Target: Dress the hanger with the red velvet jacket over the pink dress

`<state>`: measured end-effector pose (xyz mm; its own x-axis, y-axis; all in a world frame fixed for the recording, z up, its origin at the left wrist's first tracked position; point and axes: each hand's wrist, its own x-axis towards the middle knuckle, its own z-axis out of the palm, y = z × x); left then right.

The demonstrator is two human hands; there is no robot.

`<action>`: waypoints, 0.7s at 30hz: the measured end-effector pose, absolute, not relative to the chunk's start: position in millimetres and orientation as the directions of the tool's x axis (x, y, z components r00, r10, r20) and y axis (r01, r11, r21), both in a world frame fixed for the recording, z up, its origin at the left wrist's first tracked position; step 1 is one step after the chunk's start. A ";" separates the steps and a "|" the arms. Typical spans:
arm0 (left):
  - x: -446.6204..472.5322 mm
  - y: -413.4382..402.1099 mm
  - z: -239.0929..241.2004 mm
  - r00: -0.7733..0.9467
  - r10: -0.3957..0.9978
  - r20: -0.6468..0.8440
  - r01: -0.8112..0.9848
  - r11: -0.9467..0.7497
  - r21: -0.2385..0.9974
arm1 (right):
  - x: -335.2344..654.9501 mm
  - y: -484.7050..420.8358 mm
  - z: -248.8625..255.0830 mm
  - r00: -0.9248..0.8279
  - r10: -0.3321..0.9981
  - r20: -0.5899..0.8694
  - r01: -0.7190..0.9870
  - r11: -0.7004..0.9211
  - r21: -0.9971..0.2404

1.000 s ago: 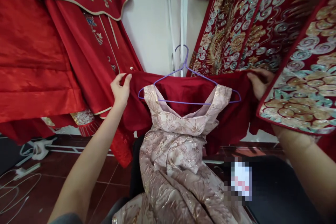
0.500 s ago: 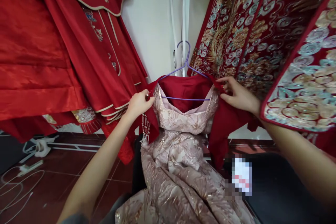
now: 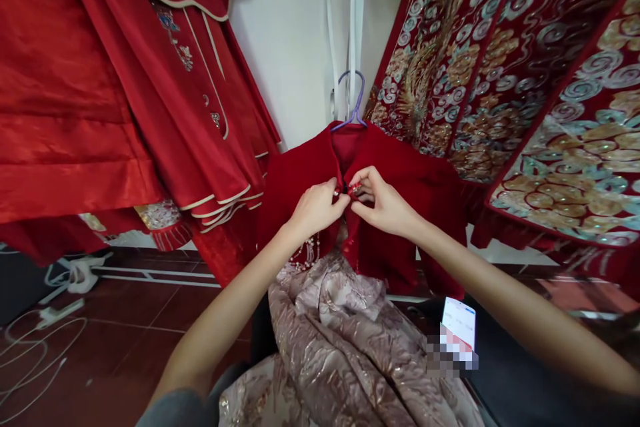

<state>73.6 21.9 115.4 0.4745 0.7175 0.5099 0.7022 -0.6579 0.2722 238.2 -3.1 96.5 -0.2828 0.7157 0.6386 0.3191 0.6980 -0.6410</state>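
A dark red velvet jacket (image 3: 400, 180) hangs on a purple wire hanger (image 3: 354, 103) against the white wall, over a pink and gold brocade dress (image 3: 340, 340). My left hand (image 3: 316, 207) and my right hand (image 3: 381, 201) meet at the jacket's front, just below the collar. Both pinch the two front edges together at a small dark fastening. The dress's skirt spills down below the jacket. The top of the dress is hidden under the jacket.
Red satin garments (image 3: 100, 80) hang at the left. Heavily embroidered red and gold garments (image 3: 525, 67) hang at the right. White cables and a power strip (image 3: 55, 313) lie on the dark red tiled floor. A small white card (image 3: 457, 327) rests on a black surface at lower right.
My hands were spread wide holding the jacket open behind the dress. They have drawn its two sides forward over the dress and met at the middle.
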 end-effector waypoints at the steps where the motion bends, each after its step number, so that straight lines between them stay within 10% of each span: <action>1: 71.0 21.6 112.8 0.436 0.722 0.538 0.696 -0.649 0.307 | 238.8 -3.3 93.8 -0.272 0.715 0.644 0.292 0.699 -0.653; 8: 57.5 7.8 79.0 -0.033 0.761 0.648 0.233 -0.624 0.745 | 250.7 -13.6 81.9 -0.173 0.737 0.653 0.129 0.675 -0.727; 21: 70.8 24.5 85.2 0.152 0.767 0.623 0.187 -0.642 0.744 | 245.1 -8.7 99.1 -0.226 0.573 0.788 0.498 0.763 -0.412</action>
<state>70.8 24.5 85.2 0.1521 0.7671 0.6233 0.1865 -0.6416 0.7441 245.1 -8.7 99.1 -0.2257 0.5731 0.7878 0.4984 0.7627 -0.4121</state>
